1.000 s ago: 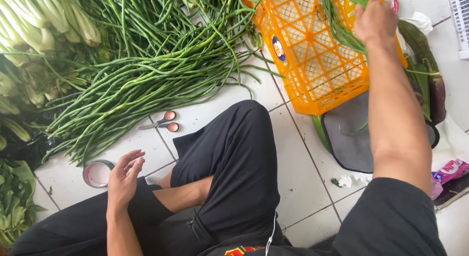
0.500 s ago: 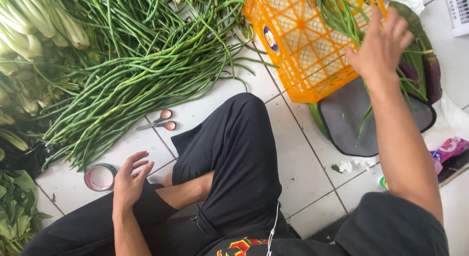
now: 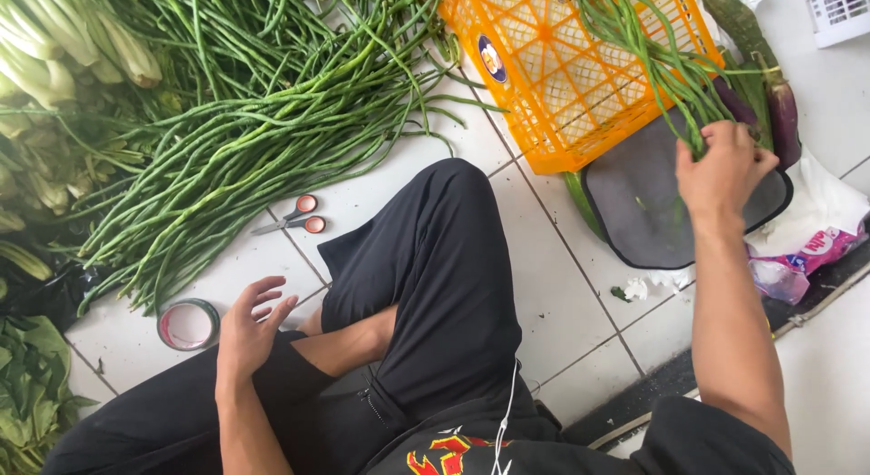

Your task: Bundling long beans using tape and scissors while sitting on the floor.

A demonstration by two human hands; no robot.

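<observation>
Head view: right hand around long beans, lengthwise up-left over orange crate.

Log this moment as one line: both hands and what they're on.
right hand: gripping bunch of long beans over orange crate | left hand: open, empty, near tape roll | scissors: on tile, untouched
</observation>
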